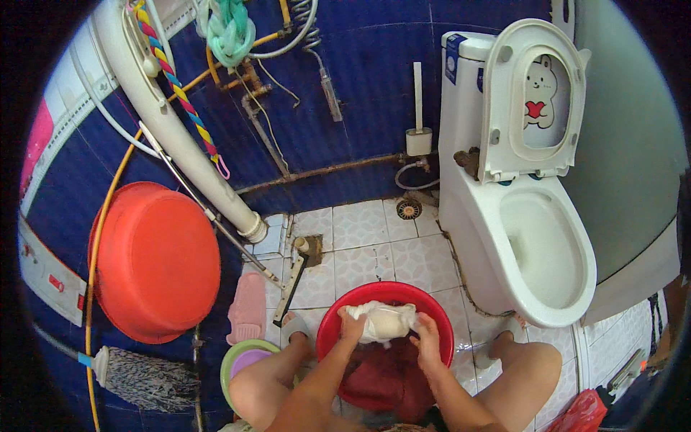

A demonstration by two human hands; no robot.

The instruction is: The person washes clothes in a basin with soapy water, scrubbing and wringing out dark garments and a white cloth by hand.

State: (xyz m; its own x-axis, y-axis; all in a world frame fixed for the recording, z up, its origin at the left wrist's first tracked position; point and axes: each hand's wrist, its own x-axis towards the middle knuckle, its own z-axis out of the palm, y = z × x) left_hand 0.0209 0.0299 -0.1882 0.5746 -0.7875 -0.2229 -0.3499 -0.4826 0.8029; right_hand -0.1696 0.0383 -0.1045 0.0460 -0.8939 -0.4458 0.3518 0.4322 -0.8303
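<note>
A bunched white cloth (pixel 390 322) is stretched crosswise above the far part of a red plastic basin (pixel 330 313) on the floor between my knees. My left hand (pixel 352 328) grips the cloth's left end. At the right end, my right hand (pixel 426 336) has its fingertips on the fabric, with the palm turned inward. Below the cloth, dark red fabric (pixel 402 372) lies in the basin; my forearms hide part of it.
A toilet (pixel 545 259) with raised lid stands to the right. A floor squeegee (pixel 291 286) leans from the left wall near a pink slipper (pixel 248 308). Nested green and purple basins (pixel 233 353) sit beside my left knee. An orange basin (pixel 173 264) and mop (pixel 146 380) hang left.
</note>
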